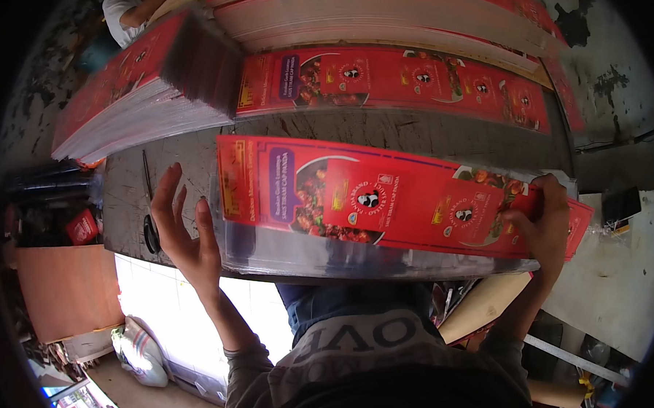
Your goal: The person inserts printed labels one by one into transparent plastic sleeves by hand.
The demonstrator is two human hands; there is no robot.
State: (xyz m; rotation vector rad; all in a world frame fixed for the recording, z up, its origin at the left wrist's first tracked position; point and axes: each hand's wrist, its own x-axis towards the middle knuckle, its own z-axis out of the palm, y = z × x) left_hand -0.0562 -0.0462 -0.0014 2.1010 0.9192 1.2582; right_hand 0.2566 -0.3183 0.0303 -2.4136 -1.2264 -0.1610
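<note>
A long red printed sheet (414,208) with food pictures and panda logos lies in front of me, above a stack of clear plastic sleeves (325,256). My right hand (549,222) grips the sheet near its right end, thumb and fingers at its surface. Left of the sheet's left end, my left hand (187,234) is raised with its fingers apart and nothing in it. Black-handled scissors (150,233) lie on the dark table (127,188) beside my left hand.
A tall stack of red sheets (142,86) stands at the back left. Another red printed sheet (391,79) lies across the back, with more stacks (379,20) behind it. A person's arm (142,10) shows at the top left.
</note>
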